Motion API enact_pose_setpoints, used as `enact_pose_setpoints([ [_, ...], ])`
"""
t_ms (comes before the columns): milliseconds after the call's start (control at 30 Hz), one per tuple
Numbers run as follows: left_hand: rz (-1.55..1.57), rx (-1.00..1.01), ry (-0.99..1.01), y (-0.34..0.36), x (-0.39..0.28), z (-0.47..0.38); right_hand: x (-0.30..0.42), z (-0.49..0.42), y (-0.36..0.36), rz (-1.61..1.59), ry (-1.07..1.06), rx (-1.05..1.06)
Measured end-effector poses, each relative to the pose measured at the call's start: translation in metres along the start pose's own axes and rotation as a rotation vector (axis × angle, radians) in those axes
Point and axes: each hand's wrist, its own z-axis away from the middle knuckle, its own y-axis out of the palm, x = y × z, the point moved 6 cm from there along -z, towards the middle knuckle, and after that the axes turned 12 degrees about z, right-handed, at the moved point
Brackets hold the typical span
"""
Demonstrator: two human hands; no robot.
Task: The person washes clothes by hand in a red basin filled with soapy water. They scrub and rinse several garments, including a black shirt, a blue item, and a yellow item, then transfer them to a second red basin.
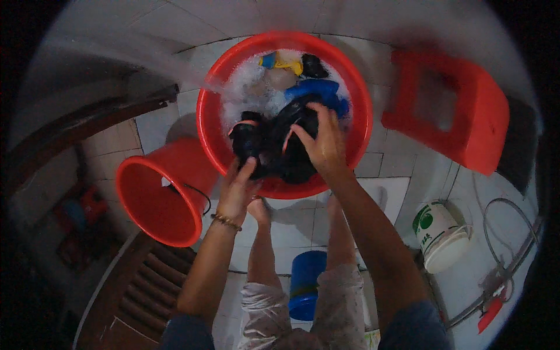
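Observation:
A round red plastic basin [204, 118] holds sudsy water and wet clothes. My left hand [237, 188] is at the basin's near left rim, its fingers on a bunched end of a dark garment [249, 142] with pinkish trim. My right hand [326, 144] rests over the dark cloth on the right, thumb and fingers spread on its surface beside a thin pink strip. Just beyond it lies a blue garment [313, 89]. Yellow-and-blue cloth [284, 63] and a small black cloth [313, 65] lie in the suds at the far side.
A red bucket [197, 210] lies tipped at the left, near a slatted brown surface [146, 288]. A red plastic stool [481, 118] stands at the right. A white bucket [437, 232] and a hose [490, 214] are lower right. A blue container [306, 280] is between the person's legs.

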Motion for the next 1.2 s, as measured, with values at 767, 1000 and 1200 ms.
enact_pose_setpoints([
  [767,-1.200,0.279,0.842,0.116,0.019,-0.016,0.023,0.068,-0.258,-0.221,-0.227,0.143],
  [1000,-0.496,0.592,0.808,0.298,0.052,0.043,-0.049,0.098,-0.496,-0.374,0.239,-0.620],
  [1200,-0.476,0.609,1.048,0.361,0.059,0.076,-0.200,0.044,-0.563,-0.614,0.402,-0.664],
])
